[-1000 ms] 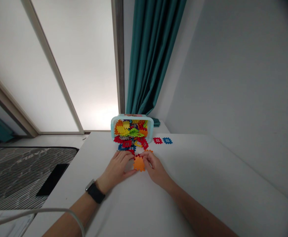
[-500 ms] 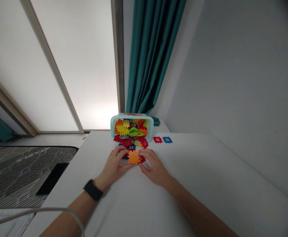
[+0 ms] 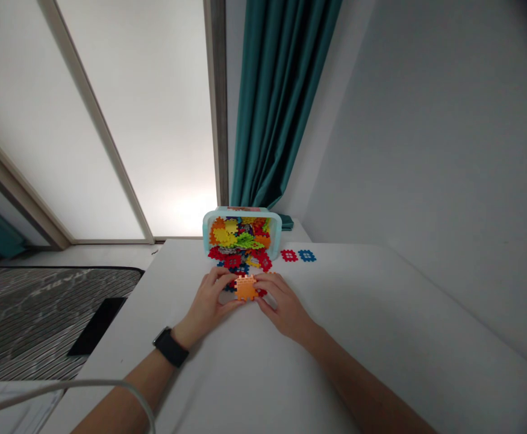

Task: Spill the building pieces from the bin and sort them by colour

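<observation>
Hands: left hand, black watch on its wrist, and right hand close together, low over the table. Fingers of both bear on opposite notched edges of an orange interlocking plastic toy piece, which is pinched between them and tilted up rather than lying flat. Cannot tell whether a second piece sits behind it.

Location: piece just in front of the pale aqua plastic tub, whose open side faces the hands and is packed with multicoloured pieces. Loose red and blue pieces lie spilled at the tub's mouth, some directly below the hands. Two flat lattice pieces, a red one and a blue one, lie apart beside the tub.

Handling: notched edges like these likely grip best under even pressure from both sides, kept square, not twisted.
</observation>
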The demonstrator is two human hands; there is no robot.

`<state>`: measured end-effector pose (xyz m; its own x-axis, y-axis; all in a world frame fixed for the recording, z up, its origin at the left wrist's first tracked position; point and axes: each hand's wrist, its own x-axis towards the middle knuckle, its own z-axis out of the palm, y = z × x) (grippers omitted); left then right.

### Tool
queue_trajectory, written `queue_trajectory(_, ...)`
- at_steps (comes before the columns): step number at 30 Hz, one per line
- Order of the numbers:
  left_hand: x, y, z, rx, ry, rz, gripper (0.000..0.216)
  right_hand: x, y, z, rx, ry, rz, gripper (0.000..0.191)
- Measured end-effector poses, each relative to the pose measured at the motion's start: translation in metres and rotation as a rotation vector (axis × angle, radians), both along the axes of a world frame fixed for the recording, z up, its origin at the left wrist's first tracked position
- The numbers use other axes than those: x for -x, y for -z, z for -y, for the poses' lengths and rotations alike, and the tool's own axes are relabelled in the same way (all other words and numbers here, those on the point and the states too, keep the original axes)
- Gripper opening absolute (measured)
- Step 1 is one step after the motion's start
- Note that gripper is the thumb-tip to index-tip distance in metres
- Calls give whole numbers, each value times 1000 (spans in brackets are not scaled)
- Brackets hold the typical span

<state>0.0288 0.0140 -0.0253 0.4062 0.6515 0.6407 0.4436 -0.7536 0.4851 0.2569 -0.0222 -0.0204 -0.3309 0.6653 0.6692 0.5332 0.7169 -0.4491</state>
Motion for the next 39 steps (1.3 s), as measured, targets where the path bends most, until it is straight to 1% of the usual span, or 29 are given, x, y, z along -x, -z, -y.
queue_trajectory(4, 0, 0, 1, -4, -29, -28, 43, 0, -3, 1, -35, 7, 29, 26)
queue_trajectory(9, -1, -1, 3, 31, -10, -34, 44, -1, -5, 1, -55, -9, 94, 29)
queue_trajectory(12, -3, -1, 5, 72, 36, -36, 44, -3, -4, 1, -57, -39, 98, 29)
queue_trajectory(15, -5, -2, 7, 123, 123, -58, 43, -5, -1, -1, -51, -42, 68, 25)
queue_trajectory(17, -7, -5, 9, 160, 178, -54, 35, -6, -1, -1, -20, -23, 38, 22)
queue_trajectory(19, -10, -8, 11, 213, 198, 0, 27, -4, -2, 0, 35, -5, -2, 18)
queue_trajectory(22, -13, -11, 12, 375, 179, 153, 24, 1, -2, 1, 164, 11, -110, 14)
queue_trajectory(24, -15, -10, 12, 560, 191, 259, 28, 5, -1, 0, 299, 11, -236, 15)
queue_trajectory(27, -18, -5, 11, 835, 246, 415, 36, 9, 5, -3, 512, -10, -440, 23)
queue_trajectory(29, -21, -3, 11, 932, 271, 490, 38, 10, 8, -5, 586, -9, -513, 29)
queue_trajectory(30, -22, -3, 11, 951, 277, 512, 39, 10, 8, -6, 591, 6, -528, 31)
queue_trajectory(32, -24, -4, 11, 945, 267, 543, 40, 9, 8, -5, 539, 60, -508, 31)
queue_trajectory(35, -24, -9, 12, 906, 226, 554, 39, 6, 5, -1, 319, 167, -341, 24)
queue_trajectory(37, -23, -12, 13, 911, 223, 543, 38, 6, 4, 2, 157, 185, -189, 19)
queue_trajectory(39, -21, -14, 14, 935, 227, 549, 38, 6, 5, 4, 46, 160, -71, 18)
